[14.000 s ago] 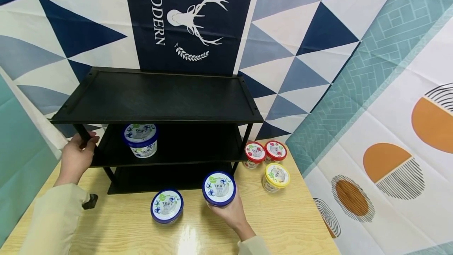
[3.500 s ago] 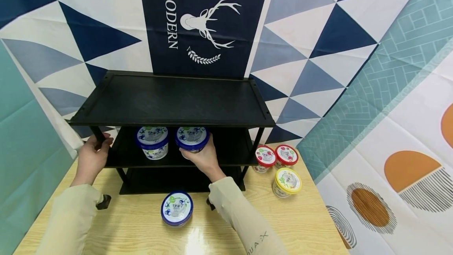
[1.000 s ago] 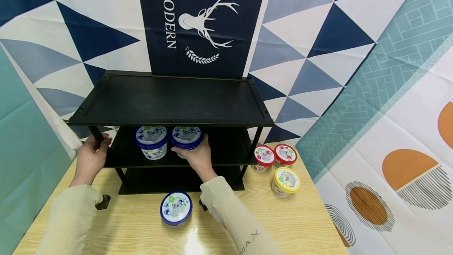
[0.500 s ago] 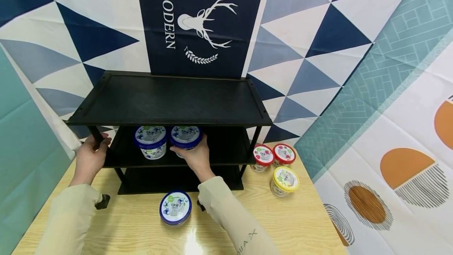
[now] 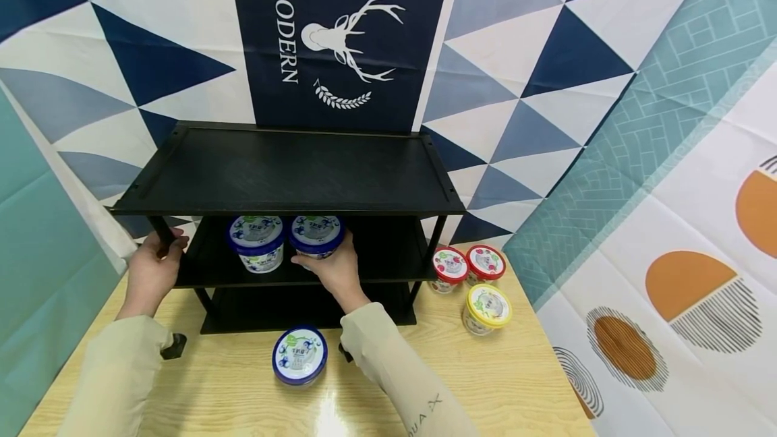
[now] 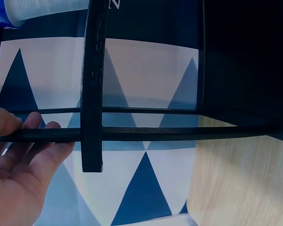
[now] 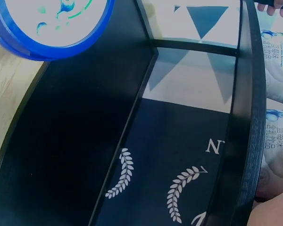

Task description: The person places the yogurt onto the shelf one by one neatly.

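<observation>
On the middle tier of a black three-tier shelf (image 5: 291, 170), my right hand (image 5: 338, 272) grips a blue-lidded tub with blueberry pictures (image 5: 316, 230). Another blue-lidded tub (image 5: 256, 238) stands close on its left. In the right wrist view the held tub's white side (image 7: 277, 148) shows past the shelf edge, and only a bit of the hand (image 7: 273, 214) is visible. My left hand (image 5: 148, 278) holds the shelf's left front post (image 5: 160, 229); the left wrist view shows thumb and fingers around that post (image 6: 47, 135). A third blue-lidded tub (image 5: 300, 356) sits on the table before the shelf.
Two red-lidded tubs (image 5: 450, 266) and a yellow-lidded tub (image 5: 487, 309) stand on the wooden table (image 5: 485, 383) right of the shelf. A patterned cloth backdrop (image 5: 340, 39) hangs behind the shelf. The top tier overhangs the tubs on the middle tier.
Since the oldest frame my right hand has brought the tub from in front of the shelf onto the middle tier, then slid it left toward the other tub. The left hand keeps its hold.
</observation>
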`<state>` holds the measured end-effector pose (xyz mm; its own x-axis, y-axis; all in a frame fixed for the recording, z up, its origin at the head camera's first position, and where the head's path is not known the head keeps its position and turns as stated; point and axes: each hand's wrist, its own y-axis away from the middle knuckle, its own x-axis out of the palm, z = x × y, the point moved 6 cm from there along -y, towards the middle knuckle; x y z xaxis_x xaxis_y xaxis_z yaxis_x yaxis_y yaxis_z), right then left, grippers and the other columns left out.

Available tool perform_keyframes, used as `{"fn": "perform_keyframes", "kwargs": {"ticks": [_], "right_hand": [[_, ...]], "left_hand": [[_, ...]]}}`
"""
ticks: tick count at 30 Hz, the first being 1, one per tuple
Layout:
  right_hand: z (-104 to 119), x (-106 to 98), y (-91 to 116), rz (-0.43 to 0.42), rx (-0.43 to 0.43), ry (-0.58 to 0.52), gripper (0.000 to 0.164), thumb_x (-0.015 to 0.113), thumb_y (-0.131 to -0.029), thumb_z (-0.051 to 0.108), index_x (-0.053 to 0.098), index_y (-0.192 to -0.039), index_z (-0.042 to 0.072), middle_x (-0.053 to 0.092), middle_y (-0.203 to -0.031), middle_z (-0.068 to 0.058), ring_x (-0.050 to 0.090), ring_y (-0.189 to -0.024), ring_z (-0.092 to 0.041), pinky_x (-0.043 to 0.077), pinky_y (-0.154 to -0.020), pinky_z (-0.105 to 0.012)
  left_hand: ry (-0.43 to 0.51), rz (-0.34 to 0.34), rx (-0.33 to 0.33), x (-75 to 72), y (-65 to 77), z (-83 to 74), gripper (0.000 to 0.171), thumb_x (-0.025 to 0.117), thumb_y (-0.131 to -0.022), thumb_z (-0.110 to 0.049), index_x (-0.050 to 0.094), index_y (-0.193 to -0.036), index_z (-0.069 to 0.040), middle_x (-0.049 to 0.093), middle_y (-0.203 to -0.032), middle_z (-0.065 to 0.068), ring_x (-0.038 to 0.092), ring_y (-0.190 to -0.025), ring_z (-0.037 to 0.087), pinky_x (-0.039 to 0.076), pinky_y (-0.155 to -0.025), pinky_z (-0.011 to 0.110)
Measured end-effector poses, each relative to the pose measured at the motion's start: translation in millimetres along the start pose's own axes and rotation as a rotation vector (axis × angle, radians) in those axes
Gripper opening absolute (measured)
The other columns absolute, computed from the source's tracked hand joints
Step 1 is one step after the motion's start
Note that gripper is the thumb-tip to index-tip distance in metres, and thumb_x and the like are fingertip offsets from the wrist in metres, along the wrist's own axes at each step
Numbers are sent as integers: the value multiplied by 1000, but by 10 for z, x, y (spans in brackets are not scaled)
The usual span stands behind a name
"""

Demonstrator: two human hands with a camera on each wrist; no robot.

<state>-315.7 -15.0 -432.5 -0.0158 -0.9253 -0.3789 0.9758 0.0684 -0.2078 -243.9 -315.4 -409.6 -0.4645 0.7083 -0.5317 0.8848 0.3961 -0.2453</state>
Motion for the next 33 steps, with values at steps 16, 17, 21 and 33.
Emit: {"fn": "perform_keyframes", "kwargs": {"ticks": [16, 17, 21, 33], "right_hand": [[-33, -91, 65, 79, 7, 60, 102, 83, -67, 39, 24, -147, 15, 43, -140, -8, 47, -126, -22, 39, -104, -39], [-29, -100, 71, 79, 1, 69, 101, 83, -67, 39, 25, -146, 15, 44, -140, -8, 48, -126, -22, 40, -104, -39], [-28, -156, 113, 75, -26, 71, 93, 83, -68, 38, 33, -143, 15, 48, -135, -6, 50, -123, -20, 41, -102, -38], [-127, -345, 228, 35, 10, 65, 85, 81, -69, 43, 42, -137, 11, 49, -136, -8, 49, -124, -23, 42, -102, -37]], "left_hand": [[23, 5, 8, 2, -14, 28, 32, 40, -99, -21, 52, -119, 0, 44, -90, -34, 39, -78, -21, 38, -65, 9], [24, 4, 9, 2, -13, 27, 31, 40, -99, -21, 52, -119, 0, 43, -90, -35, 39, -78, -21, 38, -65, 9], [17, 4, 8, 9, -17, 29, 31, 40, -99, -21, 53, -119, -1, 45, -90, -34, 39, -78, -21, 38, -65, 9], [25, -7, 15, 5, -11, 24, 30, 41, -98, -19, 53, -117, 1, 41, -85, -38, 40, -76, -22, 37, -64, 7]]}}
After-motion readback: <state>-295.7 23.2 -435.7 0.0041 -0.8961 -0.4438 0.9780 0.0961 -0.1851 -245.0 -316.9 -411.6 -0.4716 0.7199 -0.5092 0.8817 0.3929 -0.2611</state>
